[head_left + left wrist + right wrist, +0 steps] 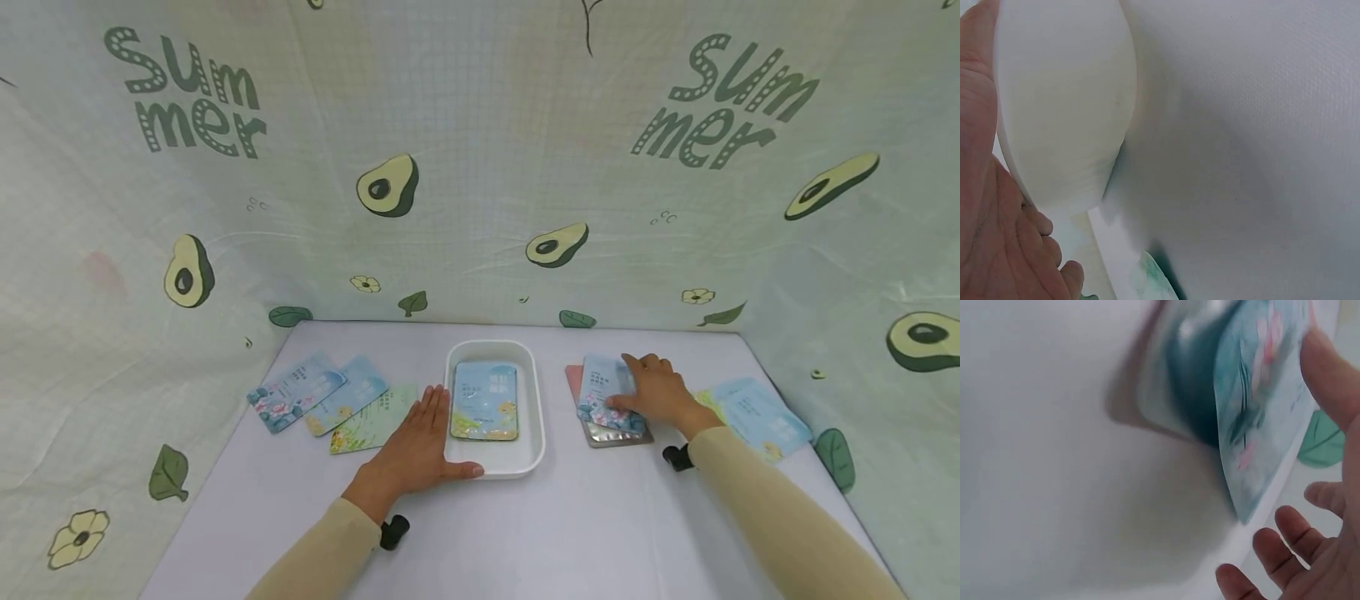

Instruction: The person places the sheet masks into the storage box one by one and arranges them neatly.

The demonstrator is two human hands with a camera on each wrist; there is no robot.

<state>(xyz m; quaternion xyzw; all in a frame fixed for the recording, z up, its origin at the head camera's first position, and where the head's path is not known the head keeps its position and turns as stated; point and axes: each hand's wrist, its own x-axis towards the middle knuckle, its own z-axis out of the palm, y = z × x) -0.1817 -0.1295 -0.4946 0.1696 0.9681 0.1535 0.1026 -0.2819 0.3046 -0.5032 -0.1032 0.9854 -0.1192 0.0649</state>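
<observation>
My left hand (420, 446) rests against the left side of a white plastic tray (535, 417), fingers straight and thumb along its front edge. In the left wrist view the tray's outer wall (1066, 106) lies by the thumb and palm. Inside the tray lies a blue sachet (485, 400) with yellow flowers. On the right, my right hand (660, 392) grips a blue sachet with pink flowers (602, 385) by its sides. That sachet is tilted up in the right wrist view, the thumb on its face. Beneath it show a pink item and a silver sachet (611, 437).
Left of the tray, a pink-flowered blue sachet (296, 392), a blue sachet (358, 387) and a green sachet (378, 421) lie fanned out. More blue and green sachets (757, 417) lie beyond the right wrist. A printed cloth (480, 167) hangs behind the white table (525, 542).
</observation>
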